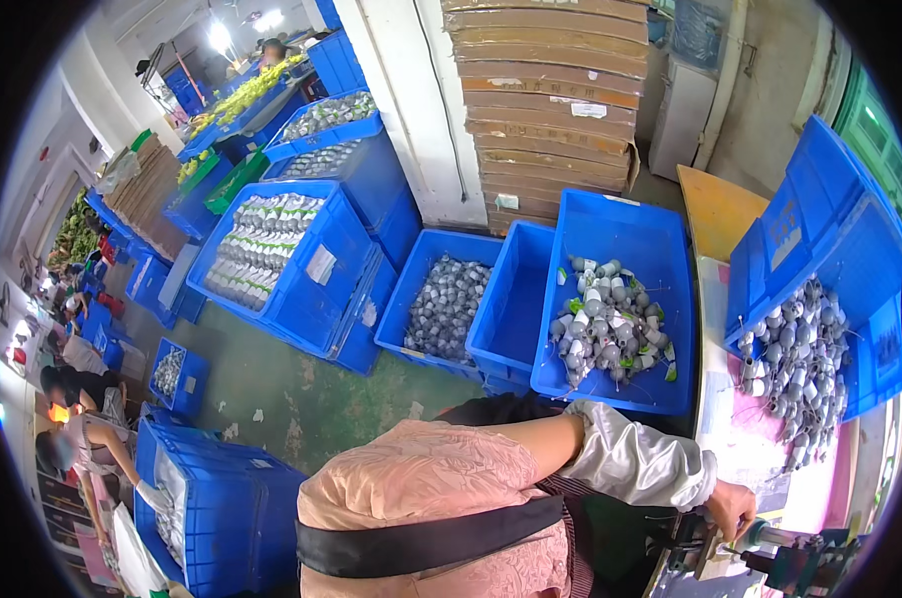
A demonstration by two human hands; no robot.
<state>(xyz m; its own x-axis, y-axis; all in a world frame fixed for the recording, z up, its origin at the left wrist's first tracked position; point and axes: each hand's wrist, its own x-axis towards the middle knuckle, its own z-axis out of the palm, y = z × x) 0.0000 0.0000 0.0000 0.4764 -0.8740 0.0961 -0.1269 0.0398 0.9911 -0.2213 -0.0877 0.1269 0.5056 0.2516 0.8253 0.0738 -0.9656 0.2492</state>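
Observation:
My left hand [732, 509] is at the far lower right, at the end of an arm in a shiny white sleeve cover [640, 460]. Its fingers are closed and point down at a small bench machine [804, 560] with dark metal parts. What they pinch, if anything, is too small to make out. Beside the fingers sits a light wooden block [715, 558]. My right hand does not show. Just beyond, on the bench, grey and white bulb-shaped parts with thin wires [804, 364] spill from a tipped blue crate [809, 214].
A blue crate [625, 204] holds more such parts, next to an empty blue crate [515, 289] and one full of grey pieces [451, 304]. Stacked blue crates [301, 289] stand left. Flattened cardboard [555, 120] is piled behind. A co-worker [102, 444] bends over a crate at lower left.

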